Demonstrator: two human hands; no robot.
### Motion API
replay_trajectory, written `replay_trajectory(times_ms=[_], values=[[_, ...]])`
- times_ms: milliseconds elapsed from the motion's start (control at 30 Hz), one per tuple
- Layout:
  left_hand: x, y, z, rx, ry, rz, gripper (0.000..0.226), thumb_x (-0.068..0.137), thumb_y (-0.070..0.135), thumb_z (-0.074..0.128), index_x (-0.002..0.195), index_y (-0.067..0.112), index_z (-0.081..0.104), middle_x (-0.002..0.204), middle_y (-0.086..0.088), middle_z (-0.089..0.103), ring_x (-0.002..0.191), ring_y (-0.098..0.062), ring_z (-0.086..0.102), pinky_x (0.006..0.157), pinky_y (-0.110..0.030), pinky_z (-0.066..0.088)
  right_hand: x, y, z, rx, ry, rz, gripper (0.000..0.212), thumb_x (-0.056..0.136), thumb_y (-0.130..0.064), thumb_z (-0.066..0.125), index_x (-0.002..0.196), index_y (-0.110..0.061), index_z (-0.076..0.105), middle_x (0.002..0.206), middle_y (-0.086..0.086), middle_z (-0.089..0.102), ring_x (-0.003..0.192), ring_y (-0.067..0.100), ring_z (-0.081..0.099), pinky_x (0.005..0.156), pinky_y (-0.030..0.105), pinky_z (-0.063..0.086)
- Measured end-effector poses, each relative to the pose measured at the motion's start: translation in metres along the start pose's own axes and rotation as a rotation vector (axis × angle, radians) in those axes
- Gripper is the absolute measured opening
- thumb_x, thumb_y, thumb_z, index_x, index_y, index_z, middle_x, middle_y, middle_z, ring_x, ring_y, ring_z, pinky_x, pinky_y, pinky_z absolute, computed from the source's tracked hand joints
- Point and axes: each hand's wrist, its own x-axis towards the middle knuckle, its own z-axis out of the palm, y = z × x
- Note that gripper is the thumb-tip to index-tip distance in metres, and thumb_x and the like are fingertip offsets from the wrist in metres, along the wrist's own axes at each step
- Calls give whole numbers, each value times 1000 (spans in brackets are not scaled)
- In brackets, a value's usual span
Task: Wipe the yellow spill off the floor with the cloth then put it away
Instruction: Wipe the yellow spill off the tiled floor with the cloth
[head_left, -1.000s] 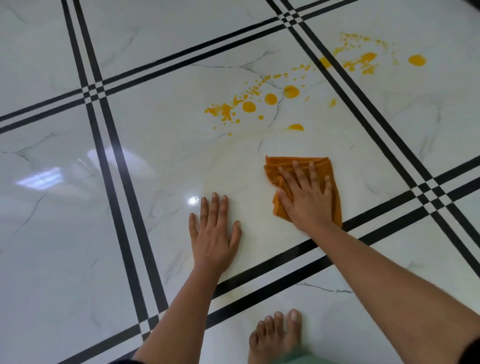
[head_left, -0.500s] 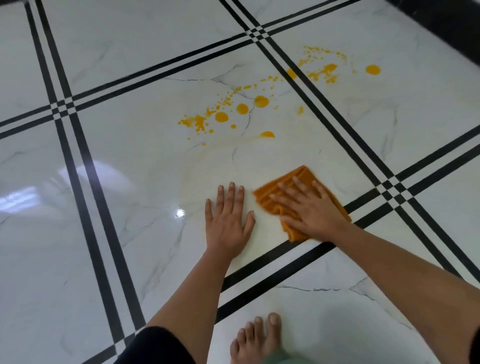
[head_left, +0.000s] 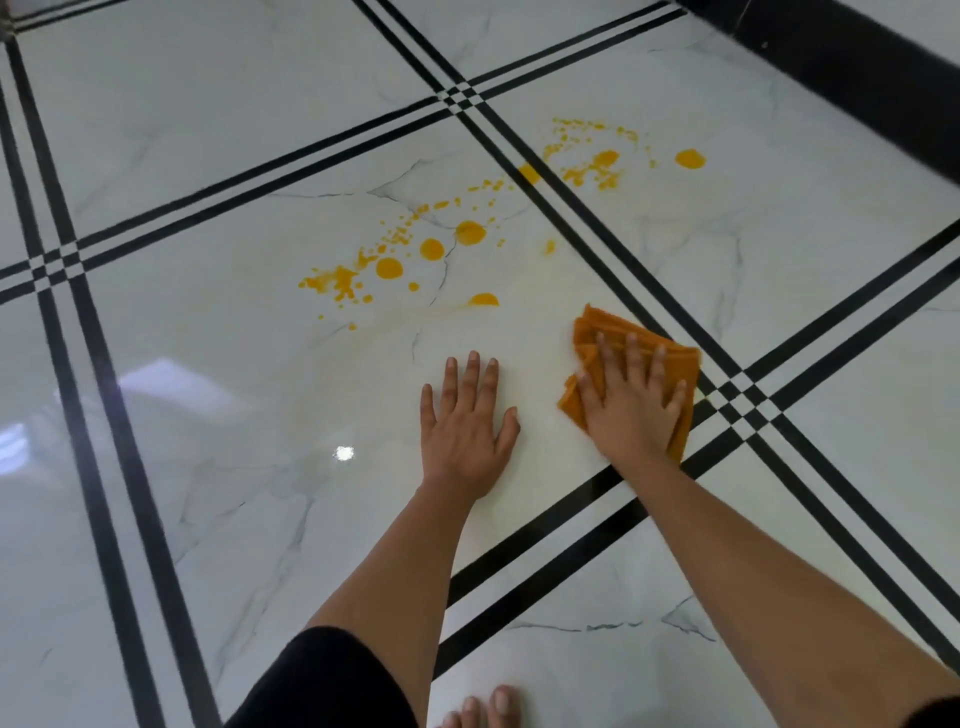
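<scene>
cloth (head_left: 618, 338) half hidden under flat right hand (head_left: 631, 410); foot (head_left: 483, 709) cut off.

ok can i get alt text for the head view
A person's right hand presses a folded orange cloth flat on a glossy white tiled floor, just short of scattered yellow spill drops. The left hand rests flat beside it.

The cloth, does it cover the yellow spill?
No, the cloth lies under the right hand, clearly apart from the yellow spill.
</scene>
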Motion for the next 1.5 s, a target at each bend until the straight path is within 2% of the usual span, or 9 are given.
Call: replay_trajectory(times_ms=[133, 267, 433, 567, 700, 867, 1000, 1133, 1500], values=[[19, 15, 2, 18, -7, 14, 64, 91, 53, 6, 147, 26, -8, 157, 3, -11, 142, -16, -16, 112, -40, -12, 13, 37, -9, -24, -61, -317, 60, 81, -66, -13, 138, -47, -18, 158, -8, -5, 144, 22, -10, 112, 53, 1], [29, 30, 4, 44, -3, 81, 67, 87, 54, 0, 147, 27, -8, 157, 4, -9, 142, -16, -15, 113, -40, -10, 37, 43, -15, 39, 18, 102, 60, 91, -61, 6, 146, -38, -2, 158, -4, -3, 144, 27, -7, 113, 56, 0], [48, 57, 11, 32, -23, 105, 63, 92, 53, 8, 148, 26, -7, 157, 4, -10, 142, -16, -15, 114, -41, -9, 34, 87, -21, -72, -28, -386, 68, 79, -65, -22, 141, -43, -7, 157, -9, 1, 145, 23, -2, 113, 57, 8], [62, 85, 19, 48, -28, 176, 76, 77, 56, -11, 147, 27, -9, 157, 5, -10, 142, -16, -15, 113, -41, -9, 57, 106, -29, -6, 79, 120, 61, 91, -60, 0, 147, -37, 4, 158, -3, 4, 145, 27, -1, 112, 56, 4], [79, 116, 27, 54, -33, 226, 77, 76, 57, -11, 147, 27, -9, 157, 4, -11, 142, -15, -15, 113, -41, -9, 42, 136, -26, -92, 40, -271, 59, 88, -60, -8, 144, -42, -1, 158, -8, 6, 145, 22, 1, 114, 56, 8], [86, 159, 37, 27, -51, 277, 71, 83, 57, -2, 148, 27, -3, 157, 5, -5, 143, -15, -11, 114, -42, -7, 64, 159, -35, -1, 147, 166, 55, 94, -55, 10, 147, -38, 10, 158, -5, 8, 145, 25, 1, 112, 54, 3], [94, 187, 47, 17, -42, 316, 77, 78, 58, -5, 148, 28, 3, 157, 6, 1, 144, -16, -7, 114, -43, -5, 49, 193, -39, -87, 99, -166, 58, 90, -57, 6, 145, -41, 17, 157, -6, 16, 145, 23, 8, 112, 54, 8], [95, 206, 53, 47, -49, 360, 76, 80, 57, -4, 149, 26, 4, 157, 4, 2, 144, -17, -7, 114, -44, -4, 62, 216, -46, 26, 138, 285, 56, 95, -56, 10, 147, -37, 10, 158, -4, 5, 145, 25, -3, 113, 53, 0], [89, 214, 46, 211, -118, 479, 75, 81, 55, -6, 149, 24, 5, 157, 2, 5, 144, -19, -5, 114, -45, -3, 42, 224, -59, -73, 171, 206, 47, 97, -48, 27, 140, -30, 34, 145, 15, 32, 135, 35, 25, 109, 51, 20]])
